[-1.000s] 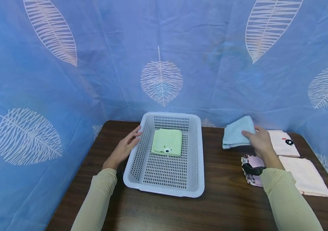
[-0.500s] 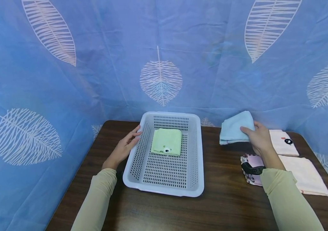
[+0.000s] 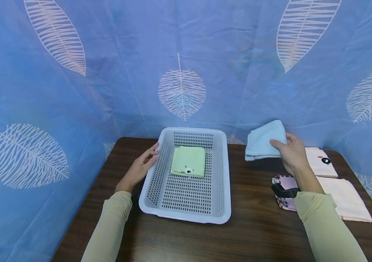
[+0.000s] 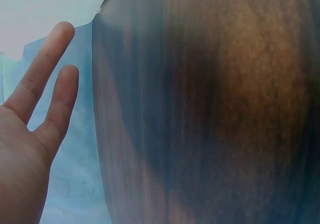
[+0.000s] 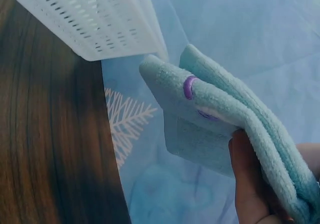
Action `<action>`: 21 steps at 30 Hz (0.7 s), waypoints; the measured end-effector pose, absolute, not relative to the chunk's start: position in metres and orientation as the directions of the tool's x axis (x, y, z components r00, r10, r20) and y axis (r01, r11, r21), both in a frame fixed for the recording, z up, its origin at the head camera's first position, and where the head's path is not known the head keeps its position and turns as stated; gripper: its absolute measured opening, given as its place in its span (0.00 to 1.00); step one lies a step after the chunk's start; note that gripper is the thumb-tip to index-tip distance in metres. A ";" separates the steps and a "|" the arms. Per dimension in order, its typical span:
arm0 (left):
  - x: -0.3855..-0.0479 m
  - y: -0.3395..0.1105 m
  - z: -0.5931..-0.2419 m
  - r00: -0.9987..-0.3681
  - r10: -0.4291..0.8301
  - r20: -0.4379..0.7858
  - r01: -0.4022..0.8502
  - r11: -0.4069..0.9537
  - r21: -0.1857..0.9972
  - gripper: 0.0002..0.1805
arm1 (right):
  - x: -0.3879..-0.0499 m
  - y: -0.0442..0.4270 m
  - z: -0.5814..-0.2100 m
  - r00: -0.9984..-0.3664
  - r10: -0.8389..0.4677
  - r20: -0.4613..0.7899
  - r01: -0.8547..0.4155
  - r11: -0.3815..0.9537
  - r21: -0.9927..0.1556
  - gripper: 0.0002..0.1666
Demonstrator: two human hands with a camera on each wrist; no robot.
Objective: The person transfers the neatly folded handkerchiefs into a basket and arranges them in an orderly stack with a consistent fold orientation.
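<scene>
A folded light-blue towel [image 3: 266, 141] is pinched in my right hand [image 3: 294, 154], held above the table's back right part. The right wrist view shows the towel's [image 5: 220, 104] folded layers and a bit of purple stitching, with fingers beneath. My left hand [image 3: 139, 168] rests its fingertips against the left rim of a pale plastic basket [image 3: 226, 174], fingers spread and nearly straight. In the left wrist view two straight fingers of that hand [image 4: 30, 134] show beside the basket's edge. Inside the basket lies a folded green towel [image 3: 189, 160] with an embroidered animal face.
Right of the basket, a folded purple patterned towel [image 3: 285, 194] lies partly under my right wrist. Two folded pale pink towels [image 3: 346, 200] lie at the table's [image 3: 251, 233] right side. A blue leaf-print cloth [image 3: 225, 91] hangs behind the table.
My right hand has lifted the blue towel a little higher and moved it slightly left. The left hand has stayed at the basket's rim.
</scene>
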State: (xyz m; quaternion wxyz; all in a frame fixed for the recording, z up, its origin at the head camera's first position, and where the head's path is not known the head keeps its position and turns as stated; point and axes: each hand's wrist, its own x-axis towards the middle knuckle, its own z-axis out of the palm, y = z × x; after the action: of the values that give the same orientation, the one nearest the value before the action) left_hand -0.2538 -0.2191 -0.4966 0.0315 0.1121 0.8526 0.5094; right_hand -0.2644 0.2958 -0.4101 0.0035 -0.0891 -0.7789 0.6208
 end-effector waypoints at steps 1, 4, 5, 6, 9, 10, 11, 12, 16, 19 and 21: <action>-0.254 -0.219 -0.496 -0.973 0.223 0.060 0.159 0.455 0.876 0.24 | -0.264 0.295 -0.409 -0.985 0.139 -0.104 0.131 0.201 -0.971 0.50; -0.254 -0.219 -0.496 -0.973 0.221 0.059 0.155 0.450 0.879 0.22 | -0.262 0.292 -0.405 -0.987 0.124 -0.101 0.122 0.174 -0.977 0.51; -0.254 -0.219 -0.497 -0.973 0.223 0.060 0.157 0.449 0.880 0.22 | -0.261 0.291 -0.404 -0.988 0.118 -0.100 0.119 0.164 -0.979 0.51; -0.254 -0.219 -0.497 -0.973 0.222 0.058 0.155 0.447 0.881 0.22 | -0.261 0.291 -0.403 -0.989 0.113 -0.100 0.117 0.154 -0.981 0.52; -0.254 -0.219 -0.497 -0.972 0.228 0.059 0.157 0.438 0.885 0.22 | -0.259 0.289 -0.401 -0.990 0.106 -0.095 0.109 0.133 -0.985 0.52; -0.254 -0.219 -0.497 -0.971 0.231 0.059 0.157 0.434 0.887 0.22 | -0.259 0.289 -0.400 -0.990 0.103 -0.093 0.105 0.119 -0.987 0.52; -0.254 -0.219 -0.497 -0.970 0.234 0.059 0.158 0.430 0.889 0.22 | -0.258 0.288 -0.399 -0.991 0.101 -0.091 0.101 0.107 -0.989 0.52; -0.254 -0.219 -0.497 -0.970 0.235 0.059 0.157 0.425 0.891 0.22 | -0.257 0.287 -0.398 -0.991 0.097 -0.088 0.098 0.094 -0.991 0.52; -0.253 -0.219 -0.495 -0.971 0.234 0.049 0.145 0.415 0.898 0.22 | -0.254 0.282 -0.395 -0.994 0.072 -0.079 0.084 0.061 -0.995 0.53; -0.253 -0.219 -0.495 -0.971 0.237 0.043 0.140 0.410 0.901 0.22 | -0.252 0.279 -0.392 -0.995 0.057 -0.078 0.082 0.057 -0.995 0.54; -0.253 -0.219 -0.496 -0.969 0.243 0.050 0.148 0.407 0.902 0.22 | -0.250 0.277 -0.390 -0.995 0.051 -0.081 0.083 0.040 -0.996 0.54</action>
State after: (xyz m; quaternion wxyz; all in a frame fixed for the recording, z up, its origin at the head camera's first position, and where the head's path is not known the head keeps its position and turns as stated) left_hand -0.2535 -0.2189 -0.4956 0.0447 0.1169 0.8374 0.5320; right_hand -0.2504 0.2773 -0.3897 -0.0116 -0.0463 -0.7211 0.6912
